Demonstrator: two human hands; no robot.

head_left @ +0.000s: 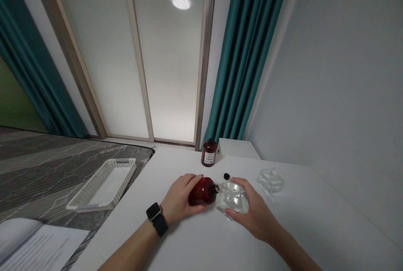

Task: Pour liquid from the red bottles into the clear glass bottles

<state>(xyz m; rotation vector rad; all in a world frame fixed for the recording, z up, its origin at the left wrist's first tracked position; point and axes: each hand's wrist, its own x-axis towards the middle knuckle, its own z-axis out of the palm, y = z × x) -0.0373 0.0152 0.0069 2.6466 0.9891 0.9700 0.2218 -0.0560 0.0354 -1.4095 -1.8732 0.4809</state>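
Note:
My left hand (181, 194), with a black watch (157, 219) on its wrist, is wrapped round a dark red-brown bottle (202, 192). The bottle lies tilted over to the right, its uncapped neck at the edge of a clear, shiny container (233, 198). Fingers and thumb of my right hand (253, 208) grip that container from the right. Whether it is a bag or a rigid vessel, I cannot tell. Just behind it, a small black cap (226, 176) rests on the white table (195, 246).
Farther back stands a second red-brown bottle (209, 153), upright with a white label and dark top. Crumpled clear plastic (271, 179) lies to the right. Left of the table are a white perforated basket (105, 185) and an open booklet (47, 246). A wall (346, 94) borders the right side.

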